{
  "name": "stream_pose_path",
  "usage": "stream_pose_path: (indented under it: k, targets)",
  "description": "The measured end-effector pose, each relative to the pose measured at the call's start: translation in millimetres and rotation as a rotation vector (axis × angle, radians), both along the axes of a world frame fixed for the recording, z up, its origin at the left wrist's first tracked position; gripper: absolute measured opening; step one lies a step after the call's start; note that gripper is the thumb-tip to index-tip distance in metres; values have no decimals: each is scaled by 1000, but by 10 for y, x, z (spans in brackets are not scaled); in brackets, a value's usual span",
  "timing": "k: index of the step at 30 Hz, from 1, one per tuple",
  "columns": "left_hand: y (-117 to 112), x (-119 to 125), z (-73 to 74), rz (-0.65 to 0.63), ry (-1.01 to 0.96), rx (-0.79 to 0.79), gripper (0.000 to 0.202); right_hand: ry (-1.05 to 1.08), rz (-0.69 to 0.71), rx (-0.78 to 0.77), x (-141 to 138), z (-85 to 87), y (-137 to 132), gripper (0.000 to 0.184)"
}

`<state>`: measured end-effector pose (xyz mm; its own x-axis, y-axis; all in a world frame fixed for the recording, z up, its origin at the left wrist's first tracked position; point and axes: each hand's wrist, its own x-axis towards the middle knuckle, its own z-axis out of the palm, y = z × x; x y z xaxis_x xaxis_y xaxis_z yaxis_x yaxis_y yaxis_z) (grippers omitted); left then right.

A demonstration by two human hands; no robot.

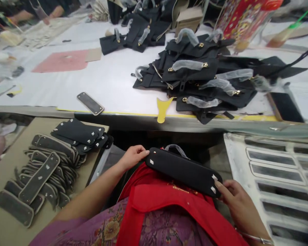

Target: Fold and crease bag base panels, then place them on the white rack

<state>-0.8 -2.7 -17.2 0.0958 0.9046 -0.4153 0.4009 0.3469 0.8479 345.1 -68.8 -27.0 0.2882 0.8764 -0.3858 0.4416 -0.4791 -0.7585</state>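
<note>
A long black leather bag panel (182, 169) with rounded corners lies across my lap, tilted down to the right. Small white bits of tape stick to both its ends, and a hole or rivet shows near its left end. My left hand (135, 155) pinches the panel's left end between thumb and fingers. At the other end my right hand (234, 196) grips the edge, its thumb near the white tape. Behind the panel a plastic-wrapped handle (177, 148) rises in a loop; what it joins is hidden. Beneath lies my red apron (166, 198).
Grey-backed panels (48, 171) and black panels (77, 131) are piled on a board at left. On the white table (113, 85) lie black bag parts (190, 73) with wrapped handles, a single panel (89, 103) and a yellow piece (164, 109). A slotted white rack (274, 177) stands at right.
</note>
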Motion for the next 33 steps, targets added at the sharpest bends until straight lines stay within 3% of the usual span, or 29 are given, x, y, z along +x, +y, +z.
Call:
stream_pose_path:
  k: [9, 19, 23, 26, 28, 30, 31, 33]
  targets:
    - [53, -78, -68, -52, 13, -10, 33, 149, -83, -137, -27, -12, -22, 39]
    - [88, -113, -122, -118, 53, 66, 30, 122, -39, -170, -22, 14, 9, 37]
    - [146, -154, -132, -181, 39, 94, 28, 62, 80, -260, 105, 19, 106, 42]
    - [189, -197, -151, -232, 24, 131, 26, -146, 206, -287, 197, 165, 239, 43]
    - [208, -225, -167, -257, 32, 159, 25, -432, 208, -174, 133, 329, 341, 41]
    - [218, -247, -183, -277, 30, 169, 24, -648, 244, 45, -94, 479, 440, 35]
    - [219, -253, -190, -283, 24, 167, 24, -678, 314, 179, -265, 525, 485, 33]
    - [212, -257, -207, -283, 2, 159, 24, -618, 587, 393, -678, 534, 564, 38]
